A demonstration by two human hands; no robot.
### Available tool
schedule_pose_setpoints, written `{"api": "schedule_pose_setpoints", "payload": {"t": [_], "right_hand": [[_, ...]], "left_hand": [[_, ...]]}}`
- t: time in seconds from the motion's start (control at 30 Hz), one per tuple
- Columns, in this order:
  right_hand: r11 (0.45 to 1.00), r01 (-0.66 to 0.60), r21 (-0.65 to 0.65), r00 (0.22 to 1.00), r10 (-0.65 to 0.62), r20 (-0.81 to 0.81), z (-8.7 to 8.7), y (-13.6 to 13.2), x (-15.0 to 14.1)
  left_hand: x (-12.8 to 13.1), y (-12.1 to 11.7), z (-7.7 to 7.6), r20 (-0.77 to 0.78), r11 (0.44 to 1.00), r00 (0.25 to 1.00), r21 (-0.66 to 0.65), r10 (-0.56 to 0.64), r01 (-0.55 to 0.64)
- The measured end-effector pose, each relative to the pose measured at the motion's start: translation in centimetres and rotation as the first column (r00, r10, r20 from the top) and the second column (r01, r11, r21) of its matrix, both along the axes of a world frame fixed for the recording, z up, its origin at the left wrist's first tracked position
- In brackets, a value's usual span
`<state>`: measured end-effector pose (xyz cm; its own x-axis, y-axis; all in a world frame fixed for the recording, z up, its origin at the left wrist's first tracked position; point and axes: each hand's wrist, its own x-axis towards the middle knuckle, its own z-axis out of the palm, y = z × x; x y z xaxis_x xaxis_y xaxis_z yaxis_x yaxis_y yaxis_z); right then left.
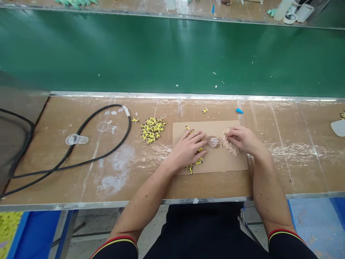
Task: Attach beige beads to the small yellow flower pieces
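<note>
My left hand (189, 147) lies palm down with its fingers spread over small yellow and black figure-like pieces (199, 161) on a cardboard sheet (215, 163). It hides part of them. At the right of the sheet, my right hand (243, 139) has its fingers pinched together at a pile of tiny cream pieces (229, 141). What lies between the fingertips is too small to make out. Between the two hands stands a small clear round dish (213, 142). A larger heap of yellow and black pieces (152, 130) is left of the sheet.
A black cable (101, 156) loops across the left of the table, under a clear plastic cup (77, 139). A blue cone-shaped piece (239, 111) lies behind the sheet. A green belt (161, 54) runs beyond the table's back edge. Blue bins (40, 230) stand below.
</note>
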<state>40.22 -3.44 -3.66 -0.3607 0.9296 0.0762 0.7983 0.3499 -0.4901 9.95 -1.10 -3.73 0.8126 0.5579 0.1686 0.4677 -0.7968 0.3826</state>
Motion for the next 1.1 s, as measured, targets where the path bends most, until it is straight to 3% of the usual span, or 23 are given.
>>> {"api": "schedule_pose_setpoints", "payload": {"t": [0.4, 0.7, 0.87, 1.0, 1.1], "right_hand": [[1.000, -0.008, -0.007, 1.000, 0.007, -0.016, 0.6, 0.1, 0.0], [0.991, 0.113, 0.068, 0.973, -0.097, -0.208, 1.6, -0.2, 0.0], [0.984, 0.174, -0.023, 0.863, -0.164, -0.477, 2.5, -1.0, -0.9], [0.979, 0.191, -0.068, 0.721, -0.187, -0.668, 2.9, -1.9, -2.3], [0.975, 0.209, -0.077, 0.616, -0.192, -0.764, 3.4, -2.4, -3.8]], "left_hand": [[-0.6, 0.4, -0.1, 0.112, 0.999, 0.994, -0.038, 0.009, -0.005], [-0.4, 1.0, -1.0, 0.156, 0.998, 0.987, -0.046, -0.023, 0.030], [-0.4, 0.7, -0.5, 0.340, 0.997, 0.938, -0.031, 0.073, -0.066], [-0.1, -0.2, 0.7, 0.516, 0.968, 0.819, -0.126, 0.251, -0.218], [0.3, -1.1, 1.7, 0.602, 0.959, 0.750, -0.231, 0.275, -0.166]]}}
